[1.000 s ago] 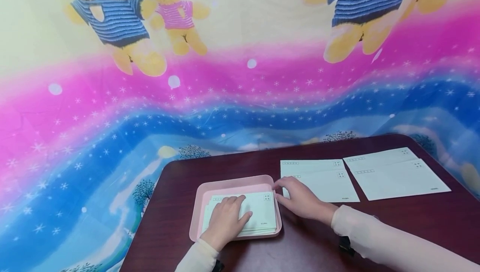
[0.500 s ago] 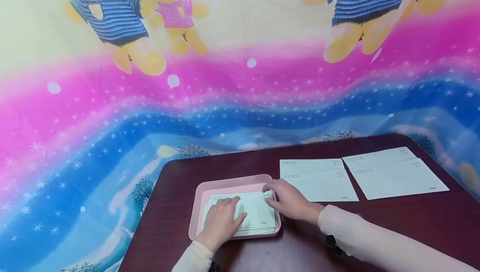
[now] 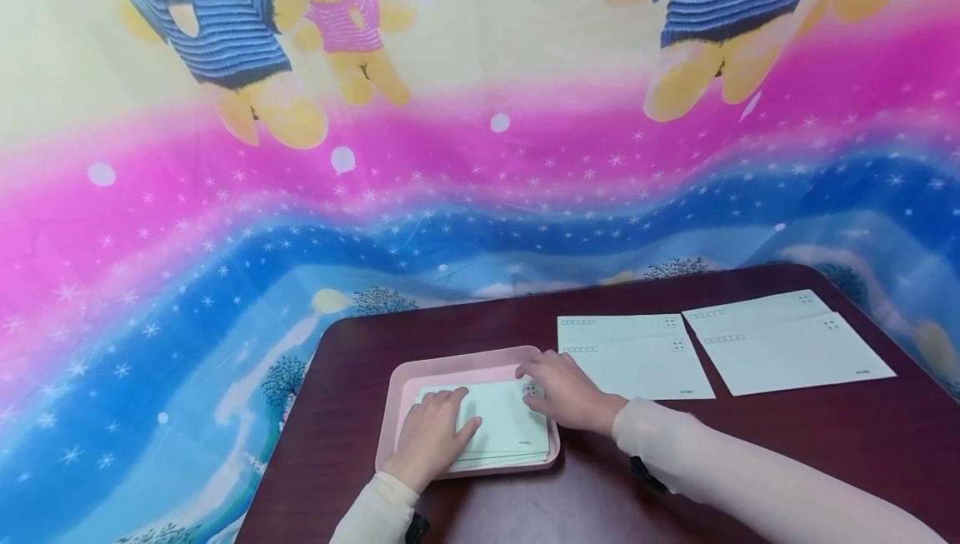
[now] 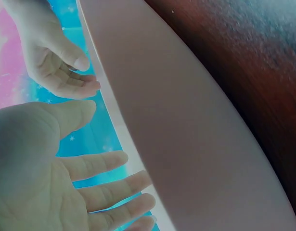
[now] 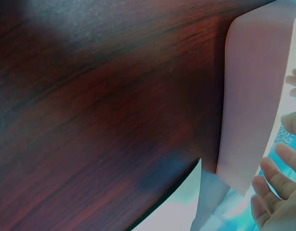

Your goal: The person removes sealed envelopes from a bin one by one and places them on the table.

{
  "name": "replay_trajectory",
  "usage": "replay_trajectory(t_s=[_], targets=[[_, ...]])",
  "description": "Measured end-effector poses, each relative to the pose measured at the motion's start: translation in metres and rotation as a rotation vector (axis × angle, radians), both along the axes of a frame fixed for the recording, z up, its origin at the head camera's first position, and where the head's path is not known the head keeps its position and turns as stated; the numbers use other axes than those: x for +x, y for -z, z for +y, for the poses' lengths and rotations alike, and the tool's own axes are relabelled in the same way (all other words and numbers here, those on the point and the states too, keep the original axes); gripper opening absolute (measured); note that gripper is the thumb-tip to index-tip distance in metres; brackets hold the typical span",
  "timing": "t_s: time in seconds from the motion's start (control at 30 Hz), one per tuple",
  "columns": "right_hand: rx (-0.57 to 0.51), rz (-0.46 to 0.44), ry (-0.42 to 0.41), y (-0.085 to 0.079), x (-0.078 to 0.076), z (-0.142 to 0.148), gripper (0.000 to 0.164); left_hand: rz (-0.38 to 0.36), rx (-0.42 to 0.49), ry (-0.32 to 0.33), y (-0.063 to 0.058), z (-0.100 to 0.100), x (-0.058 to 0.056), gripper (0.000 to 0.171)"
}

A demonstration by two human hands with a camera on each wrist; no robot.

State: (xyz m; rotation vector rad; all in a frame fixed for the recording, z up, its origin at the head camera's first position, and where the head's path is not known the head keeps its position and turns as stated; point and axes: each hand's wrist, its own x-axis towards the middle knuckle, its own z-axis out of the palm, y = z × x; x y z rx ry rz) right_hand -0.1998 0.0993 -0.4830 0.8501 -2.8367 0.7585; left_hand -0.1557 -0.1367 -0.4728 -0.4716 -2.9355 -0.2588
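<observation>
A shallow pink tray [image 3: 397, 379] holds a stack of white envelopes [image 3: 498, 423], each printed with small boxes. My left hand [image 3: 427, 441] lies over the left part of the stack, its fingers extended. In the left wrist view, the palm of the left hand [image 4: 37, 173] shows with straight, spread fingers and nothing held. My right hand [image 3: 572, 391] is over the tray's right rim, fingers slightly bent near the top envelope's upper right corner. Relaxed, parted fingers of the right hand [image 5: 277, 192] appear beside the tray wall [image 5: 256, 91] in the right wrist view. Whether either hand touches paper, I cannot tell.
Right of the tray, two overlapping envelopes [image 3: 637, 369] lie on the dark wooden table [image 3: 360, 344]. Farther right lies another overlapping pair of envelopes [image 3: 795, 356]. A cloth backdrop [image 3: 465, 161] printed with bears hangs behind the table.
My right hand has moved left, from beside the tray's right rim to over the envelope stack's corner. My left hand has shifted slightly left. The envelopes look unmoved.
</observation>
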Motion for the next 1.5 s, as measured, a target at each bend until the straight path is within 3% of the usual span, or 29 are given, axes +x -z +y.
replay_trajectory(t_s=[0.27, 0.53, 0.67, 1.03, 1.5], targets=[[0.077, -0.018, 0.008, 0.007, -0.003, -0.006, 0.036, -0.007, -0.015, 0.001, 0.0, -0.003, -0.001, 0.048], [0.184, -0.06, 0.006, 0.013, 0.0, -0.013, 0.059, -0.022, -0.009, -0.006, 0.004, -0.003, -0.001, 0.048], [0.218, -0.06, -0.002, 0.015, 0.004, -0.015, 0.063, -0.014, -0.01, -0.004, 0.003, -0.003, 0.0, 0.047], [0.214, 0.014, -0.001, 0.02, 0.007, -0.018, 0.062, -0.025, -0.014, -0.012, 0.008, -0.006, 0.002, 0.048], [0.074, 0.064, 0.046, 0.019, 0.004, -0.02, 0.061, 0.007, -0.007, -0.004, 0.009, -0.006, 0.002, 0.047]])
